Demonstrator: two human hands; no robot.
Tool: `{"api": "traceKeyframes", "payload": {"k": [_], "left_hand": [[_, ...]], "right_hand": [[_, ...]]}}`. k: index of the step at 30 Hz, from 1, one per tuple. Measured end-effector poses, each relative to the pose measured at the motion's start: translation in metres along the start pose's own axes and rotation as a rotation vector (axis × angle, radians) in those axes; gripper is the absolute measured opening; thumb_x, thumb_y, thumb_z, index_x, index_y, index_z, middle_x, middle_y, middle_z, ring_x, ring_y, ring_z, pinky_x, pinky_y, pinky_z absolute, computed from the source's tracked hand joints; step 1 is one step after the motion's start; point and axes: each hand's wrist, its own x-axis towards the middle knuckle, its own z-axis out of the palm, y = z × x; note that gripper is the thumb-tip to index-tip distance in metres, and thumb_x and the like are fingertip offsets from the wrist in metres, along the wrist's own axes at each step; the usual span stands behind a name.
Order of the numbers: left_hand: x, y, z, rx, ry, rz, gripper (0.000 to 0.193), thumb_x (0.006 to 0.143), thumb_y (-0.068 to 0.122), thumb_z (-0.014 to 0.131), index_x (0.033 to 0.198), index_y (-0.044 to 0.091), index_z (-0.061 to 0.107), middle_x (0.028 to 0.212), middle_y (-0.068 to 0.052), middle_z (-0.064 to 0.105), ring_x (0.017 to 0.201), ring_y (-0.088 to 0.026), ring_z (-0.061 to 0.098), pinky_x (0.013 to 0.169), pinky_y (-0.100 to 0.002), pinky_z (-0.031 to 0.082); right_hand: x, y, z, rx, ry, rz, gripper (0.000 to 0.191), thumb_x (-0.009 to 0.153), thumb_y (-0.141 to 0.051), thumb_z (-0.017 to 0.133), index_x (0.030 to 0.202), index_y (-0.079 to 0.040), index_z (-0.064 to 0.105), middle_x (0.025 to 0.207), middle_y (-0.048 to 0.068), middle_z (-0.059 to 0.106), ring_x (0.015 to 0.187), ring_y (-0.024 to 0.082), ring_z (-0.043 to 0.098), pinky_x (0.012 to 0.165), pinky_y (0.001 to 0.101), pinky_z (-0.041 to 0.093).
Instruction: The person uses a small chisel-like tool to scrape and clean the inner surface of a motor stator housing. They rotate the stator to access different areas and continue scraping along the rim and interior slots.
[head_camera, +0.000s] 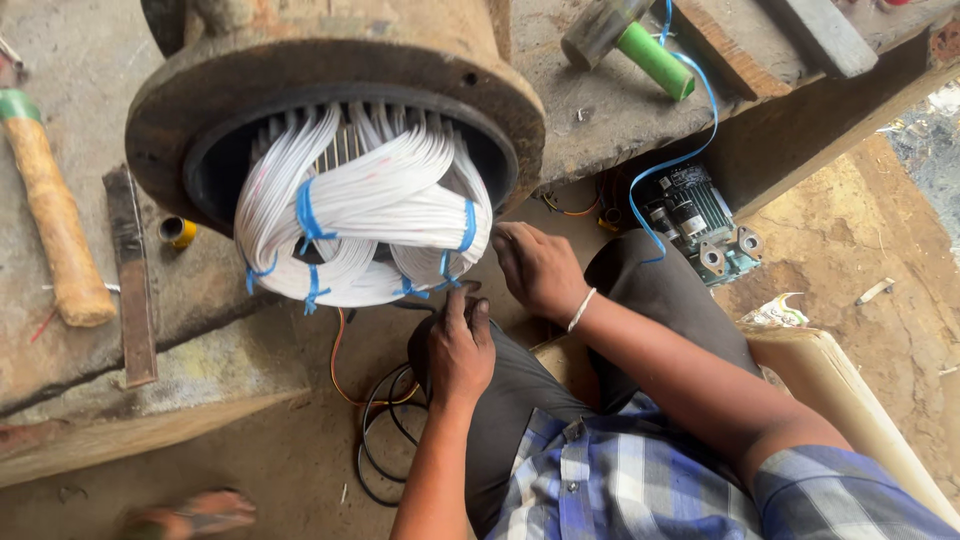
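2 hands below a rusty motor housing (250, 80).
White winding coils (365, 215), blue-tied; left hand (460, 345) pinches a black wire (385, 430), right hand (538, 268) curled, grip hidden.

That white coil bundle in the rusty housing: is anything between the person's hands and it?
Nothing visible. The left hand and right hand sit just below the white coil bundle, fingertips at its lower edge.

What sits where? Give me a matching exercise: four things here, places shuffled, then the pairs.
Things:
1. white winding bundle
2. wooden handle
3. green-handled hammer
4. small motor

Places:
A. on the ground, right of the person's knee
B. inside the rusty round housing
C. bench top, upper right
D. bench top, far left

Pairs: 1-B, 2-D, 3-C, 4-A
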Motion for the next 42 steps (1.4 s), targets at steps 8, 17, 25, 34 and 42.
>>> {"api": "traceKeyframes", "payload": {"k": [8, 17, 25, 34, 42], "left_hand": [[-0.001, 0.001, 0.001, 0.038, -0.013, 0.021, 0.025, 0.098, 0.013, 0.061, 0.12, 0.003, 0.06, 0.107, -0.024, 0.073, 0.098, -0.045, 0.07, 0.079, -0.047, 0.055], [-0.001, 0.003, 0.001, 0.013, -0.036, 0.01, 0.024, 0.099, 0.014, 0.06, 0.121, 0.004, 0.06, 0.108, -0.023, 0.074, 0.098, -0.043, 0.071, 0.079, -0.047, 0.055], [-0.001, 0.002, 0.0, 0.003, -0.058, -0.034, 0.024, 0.1, 0.017, 0.058, 0.12, 0.005, 0.061, 0.105, -0.02, 0.075, 0.098, -0.042, 0.072, 0.079, -0.047, 0.056], [-0.001, 0.005, -0.003, 0.056, -0.064, 0.0, 0.022, 0.1, 0.02, 0.061, 0.114, 0.004, 0.065, 0.108, -0.02, 0.073, 0.098, -0.042, 0.069, 0.081, -0.047, 0.055], [0.001, 0.005, -0.005, 0.025, -0.076, 0.01, 0.018, 0.099, 0.018, 0.061, 0.109, 0.004, 0.067, 0.104, -0.019, 0.074, 0.096, -0.04, 0.07, 0.078, -0.045, 0.055]], "right_hand": [[-0.005, -0.004, 0.009, -0.026, -0.08, 0.12, 0.01, 0.098, -0.012, 0.065, 0.103, -0.004, 0.061, 0.077, 0.016, 0.065, 0.067, 0.036, 0.066, 0.057, 0.0446, 0.051], [-0.008, 0.001, 0.008, -0.011, -0.001, 0.037, 0.011, 0.096, -0.009, 0.069, 0.101, -0.006, 0.06, 0.079, 0.013, 0.065, 0.068, 0.033, 0.067, 0.058, 0.0413, 0.053], [-0.022, 0.009, 0.014, -0.007, -0.064, 0.078, 0.017, 0.094, -0.007, 0.07, 0.107, -0.004, 0.061, 0.085, 0.014, 0.067, 0.071, 0.034, 0.067, 0.06, 0.0405, 0.053], [-0.037, 0.006, -0.007, 0.125, 0.05, 0.167, 0.031, 0.098, 0.0, 0.064, 0.129, -0.004, 0.06, 0.104, 0.017, 0.067, 0.085, 0.028, 0.071, 0.071, 0.0359, 0.057], [-0.03, -0.001, -0.009, 0.124, 0.234, 0.019, 0.036, 0.104, 0.001, 0.061, 0.137, 0.006, 0.048, 0.107, 0.015, 0.071, 0.087, 0.025, 0.078, 0.074, 0.0326, 0.061]]}}
